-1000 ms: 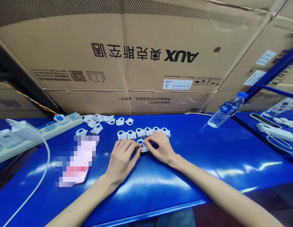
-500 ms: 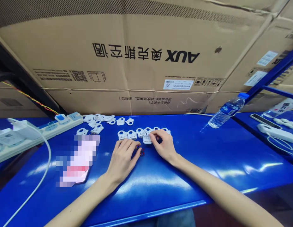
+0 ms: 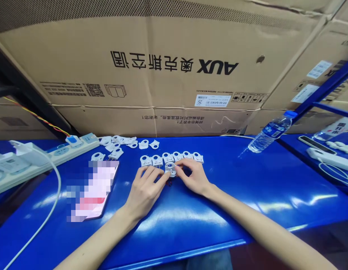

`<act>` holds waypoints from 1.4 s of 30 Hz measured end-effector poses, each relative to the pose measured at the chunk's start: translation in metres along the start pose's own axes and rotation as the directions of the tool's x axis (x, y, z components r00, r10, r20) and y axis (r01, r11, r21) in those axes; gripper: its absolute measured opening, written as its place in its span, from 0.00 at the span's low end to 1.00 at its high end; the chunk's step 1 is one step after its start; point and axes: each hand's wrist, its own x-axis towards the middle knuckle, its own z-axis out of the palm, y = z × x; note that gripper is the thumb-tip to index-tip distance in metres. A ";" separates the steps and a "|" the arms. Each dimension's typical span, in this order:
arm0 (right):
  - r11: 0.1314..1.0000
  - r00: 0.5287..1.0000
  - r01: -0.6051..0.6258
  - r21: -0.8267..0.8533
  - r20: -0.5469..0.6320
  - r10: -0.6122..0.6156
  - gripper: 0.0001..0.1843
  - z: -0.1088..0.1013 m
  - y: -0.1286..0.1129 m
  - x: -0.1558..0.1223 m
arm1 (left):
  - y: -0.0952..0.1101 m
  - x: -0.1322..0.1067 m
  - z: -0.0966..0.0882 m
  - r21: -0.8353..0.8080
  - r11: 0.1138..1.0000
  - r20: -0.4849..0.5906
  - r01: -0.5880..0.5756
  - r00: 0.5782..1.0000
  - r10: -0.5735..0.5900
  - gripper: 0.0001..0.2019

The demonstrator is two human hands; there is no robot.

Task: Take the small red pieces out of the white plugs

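Note:
A white ring-handled plug (image 3: 170, 168) is between my two hands, just in front of a row of similar plugs. My left hand (image 3: 147, 187) is closed, its thumb and fingertips on the plug's left and front side. From the right, my right hand (image 3: 195, 176) pinches the plug with thumb and forefinger. A small red and dark piece, like wire (image 3: 169, 182), shows under my left fingertips, mostly hidden. Behind, several matching plugs stand in a row, among them a left-end plug (image 3: 146, 160) and a right-end plug (image 3: 198, 157).
More white plug parts (image 3: 117, 144) lie in a loose pile at the back left. A pink phone (image 3: 102, 187), partly pixelated, lies left of my hands. Further out are a power strip (image 3: 64, 152) and a water bottle (image 3: 271, 133). Cardboard boxes (image 3: 174, 90) wall off the blue table's back.
The plug has moved left and toward me, away from the row, with my right hand. My left thumb has come up onto it and now covers more of the red and dark piece.

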 end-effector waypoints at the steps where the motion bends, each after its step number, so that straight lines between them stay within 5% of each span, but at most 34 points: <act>1: 1.000 1.000 0.007 0.001 0.008 -0.007 0.08 0.000 0.000 0.000 | 0.000 0.000 -0.001 0.004 1.000 0.004 -0.004 1.000 0.004 0.09; 6: 0.999 0.999 0.021 -0.025 0.035 -0.020 0.11 0.001 0.002 -0.001 | -0.001 -0.001 -0.001 0.041 0.999 0.011 0.027 1.000 -0.027 0.10; 11: 0.969 0.999 0.010 -0.246 0.037 -0.001 0.15 -0.001 0.002 0.002 | -0.013 0.000 -0.006 0.231 0.954 -0.009 0.193 0.981 -0.196 0.10; 18: 0.867 0.986 0.028 -0.497 0.158 0.059 0.20 -0.004 0.003 0.002 | -0.033 0.001 -0.017 0.408 0.825 0.142 0.391 0.865 -0.480 0.14; 25: 0.807 0.970 0.068 -0.587 0.230 0.085 0.22 -0.002 0.001 0.003 | -0.040 -0.001 -0.020 0.532 0.761 0.298 0.370 0.760 -0.577 0.16; 42: 0.822 0.980 0.032 -0.569 0.181 0.087 0.20 -0.004 0.005 0.004 | -0.025 -0.006 -0.001 0.412 0.864 0.251 0.289 0.875 -0.413 0.17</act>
